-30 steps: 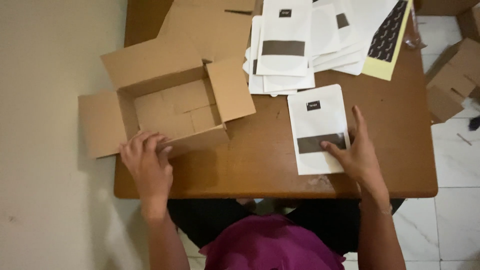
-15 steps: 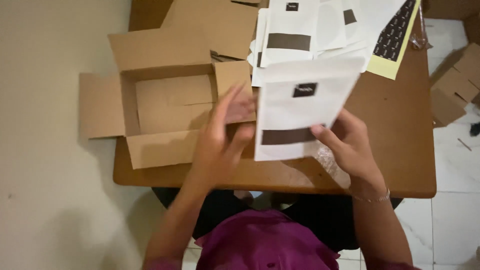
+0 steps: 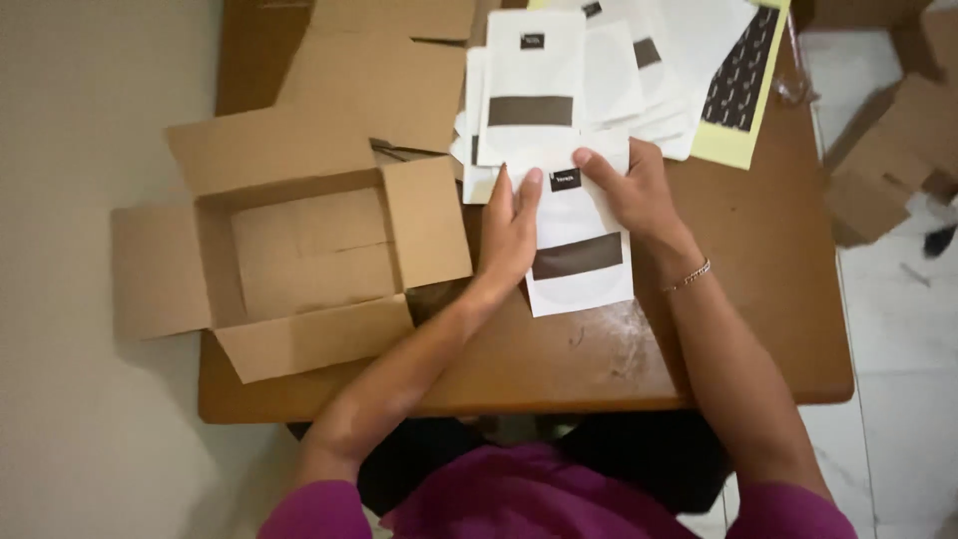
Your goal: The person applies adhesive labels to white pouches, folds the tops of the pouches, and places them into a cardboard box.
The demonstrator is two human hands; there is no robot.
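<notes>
A white paper pouch with a dark band and a small black label lies on the wooden table. My left hand holds its left edge with fingers pointing up. On the upper right part of the pouch, my right hand grips it, fingers curled over the top edge. An open cardboard box, flaps spread and nothing inside, sits just left of my left hand.
A stack of similar white pouches lies behind my hands, with a black-patterned yellow sheet to its right. Flat cardboard rests behind the box. More cardboard boxes sit on the tiled floor at right.
My left hand left the box's front flap and went to the pouch. Both hands lifted the pouch, then brought it down onto the table near the stack.
</notes>
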